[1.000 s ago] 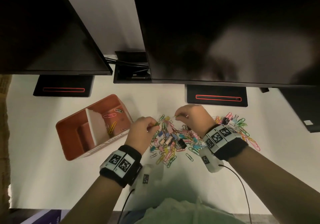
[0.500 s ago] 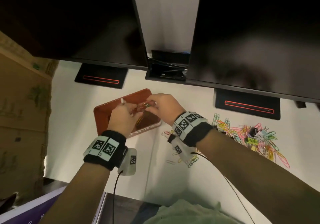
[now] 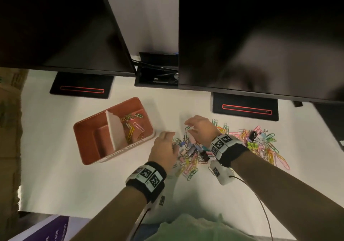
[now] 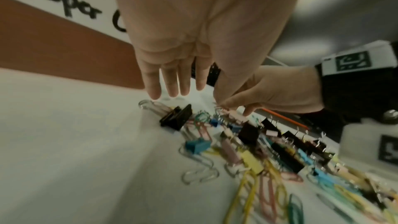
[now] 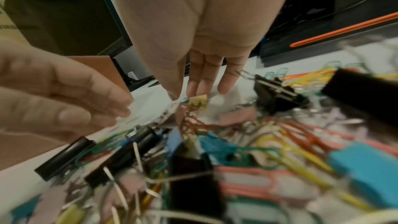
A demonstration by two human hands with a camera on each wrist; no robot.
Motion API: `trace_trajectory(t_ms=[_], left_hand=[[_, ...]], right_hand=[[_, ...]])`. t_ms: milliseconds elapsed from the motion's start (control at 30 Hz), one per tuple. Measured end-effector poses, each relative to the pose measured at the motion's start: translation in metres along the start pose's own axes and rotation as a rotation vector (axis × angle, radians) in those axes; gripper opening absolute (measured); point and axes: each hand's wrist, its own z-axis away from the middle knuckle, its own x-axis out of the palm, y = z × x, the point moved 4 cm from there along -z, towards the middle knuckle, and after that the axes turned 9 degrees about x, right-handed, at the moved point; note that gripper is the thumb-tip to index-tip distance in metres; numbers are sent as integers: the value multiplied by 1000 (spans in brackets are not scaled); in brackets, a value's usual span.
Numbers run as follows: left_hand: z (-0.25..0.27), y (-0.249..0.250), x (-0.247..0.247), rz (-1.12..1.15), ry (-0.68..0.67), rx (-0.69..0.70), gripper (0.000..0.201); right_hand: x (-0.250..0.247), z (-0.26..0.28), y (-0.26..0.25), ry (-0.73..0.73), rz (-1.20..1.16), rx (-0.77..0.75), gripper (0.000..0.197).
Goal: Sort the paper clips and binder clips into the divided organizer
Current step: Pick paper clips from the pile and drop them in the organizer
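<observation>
An orange divided organizer (image 3: 89, 129) with a white divider (image 3: 116, 130) stands left of the hands. Its right compartment holds several coloured paper clips (image 3: 132, 123). The near wall carries a label starting "Paper" (image 4: 60, 4). A mixed pile of paper clips and binder clips (image 3: 193, 155) spreads across the white desk. My left hand (image 3: 167, 138) hovers at the pile's left edge, fingers straight (image 4: 170, 84), holding nothing. My right hand (image 3: 193, 127) reaches down over the pile's far side, its fingertips (image 5: 191, 89) just above a small yellow binder clip (image 5: 199, 101), nothing gripped.
Two dark monitors overhang the back of the desk, on black bases (image 3: 245, 106) with red lines. A cable box (image 3: 156, 73) sits between them. More clips (image 3: 260, 144) lie right of my right wrist. A black binder clip (image 4: 176, 118) lies beneath my left fingers.
Half a second ago both hands were over the organizer with a paper clip. Both have since moved right, back to the pile, and hold nothing.
</observation>
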Motion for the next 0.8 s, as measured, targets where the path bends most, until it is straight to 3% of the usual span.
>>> trace_trajectory(t_ms=[233,500,600,733,800], left_hand=[[-8,-11,12,-154,-13,-21,45],[-17,-18,13,-45,-5,-157,14],[-20,-17,13,-63,-21,-153,12],[-22,-12,12,-120,-27,-154,13],[-23,-11,11,-120,-34,-155,13]], right_hand=[[-10,5,23,2,66,3,35],[-6,-13,-1,-168,104,-16,30],[-8,-10,6,-206,148,-19,39],[-1,1,5,-169,266,-59,49],[2,4,3,-153,276,-69,42]])
